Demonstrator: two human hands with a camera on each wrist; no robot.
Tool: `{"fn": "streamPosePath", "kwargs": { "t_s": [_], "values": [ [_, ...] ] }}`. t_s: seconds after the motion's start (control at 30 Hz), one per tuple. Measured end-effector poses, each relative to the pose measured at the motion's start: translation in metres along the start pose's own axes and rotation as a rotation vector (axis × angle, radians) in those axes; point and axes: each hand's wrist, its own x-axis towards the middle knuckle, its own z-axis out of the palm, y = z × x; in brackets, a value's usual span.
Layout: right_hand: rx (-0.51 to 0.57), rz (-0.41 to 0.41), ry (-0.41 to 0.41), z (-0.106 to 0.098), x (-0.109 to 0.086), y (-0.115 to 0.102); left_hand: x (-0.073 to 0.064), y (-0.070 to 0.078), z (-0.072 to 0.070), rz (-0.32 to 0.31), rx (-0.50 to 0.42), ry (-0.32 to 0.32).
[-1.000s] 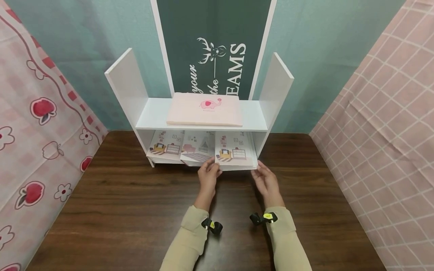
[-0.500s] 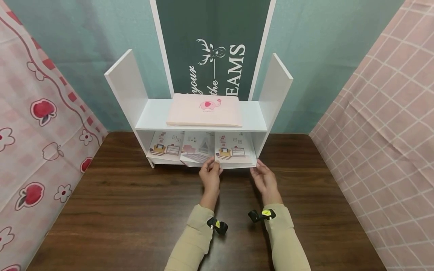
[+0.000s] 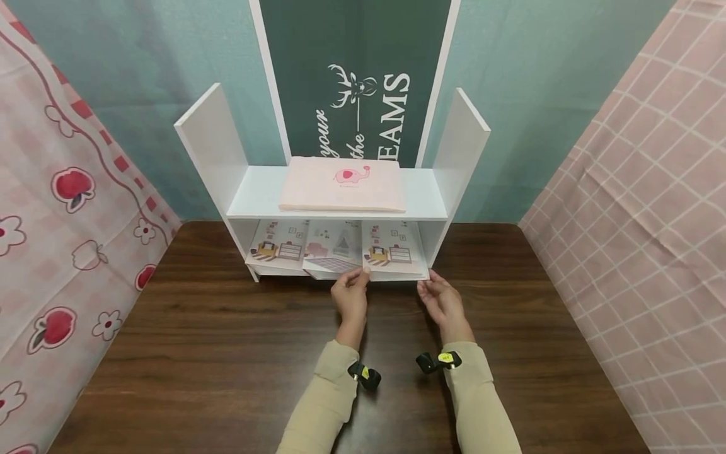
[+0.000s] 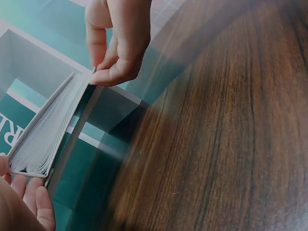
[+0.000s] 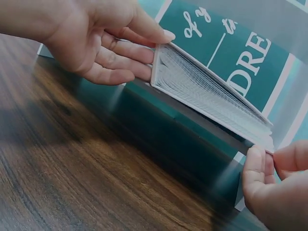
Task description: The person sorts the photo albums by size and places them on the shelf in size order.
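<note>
In the head view, a photo album point(image 3: 394, 244) with a yellow armchair and a chest of drawers on its cover lies at the right of the white shelf's point(image 3: 340, 216) lower level, its front edge reaching the shelf front. My left hand point(image 3: 350, 296) grips its near left corner. In the right wrist view that thumb lies on top of the cover and the fingers sit under the thick spine side. My right hand point(image 3: 442, 301) pinches the thinner near right corner. The fanned page edges point(image 5: 207, 103) face the wrist cameras.
Two similar albums, one with the armchair cover point(image 3: 278, 243) and one with a tent cover point(image 3: 333, 246), lie to the left on the same level. A pink elephant album point(image 3: 343, 184) rests on the upper shelf. Brown wooden table point(image 3: 198, 353) spreads in front.
The album has slid slightly back into the shelf and a little lower. Both hands have moved with it, keeping their hold on its corners.
</note>
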Motion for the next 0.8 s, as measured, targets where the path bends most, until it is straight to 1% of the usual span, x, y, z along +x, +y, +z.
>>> {"fn": "streamPosePath", "kwargs": {
  "t_s": [0.07,0.13,0.27,0.37,0.47,0.53,0.6,0.67,0.73,0.8],
  "values": [
    [0.017,0.015,0.014,0.0,0.001,0.001,-0.002,0.007,0.0,0.0,0.038,0.002],
    [0.049,0.019,0.038,-0.001,0.001,0.002,-0.002,0.009,0.001,-0.001,0.058,-0.004],
    [0.117,0.005,0.089,-0.001,0.002,0.006,0.005,-0.006,0.001,-0.014,0.065,-0.011],
    [0.135,-0.007,0.121,0.0,0.002,0.008,0.01,-0.02,0.001,-0.024,0.061,-0.01],
    [0.13,-0.013,0.142,0.0,0.001,0.008,0.01,-0.025,0.001,-0.03,0.056,-0.004],
    [0.11,-0.017,0.137,0.001,-0.001,0.008,0.01,-0.025,0.001,-0.033,0.058,-0.008],
    [0.084,-0.027,0.136,0.0,-0.005,0.008,0.009,-0.024,-0.001,-0.042,0.072,-0.03],
    [0.047,-0.056,0.146,0.0,-0.011,0.009,0.006,-0.02,-0.006,-0.066,0.119,-0.077],
    [-0.004,-0.096,0.157,-0.001,-0.02,0.01,0.003,-0.015,-0.014,-0.09,0.173,-0.126],
    [-0.086,-0.143,0.167,-0.003,-0.03,0.011,0.0,-0.008,-0.024,-0.108,0.21,-0.178]
  ]
}}
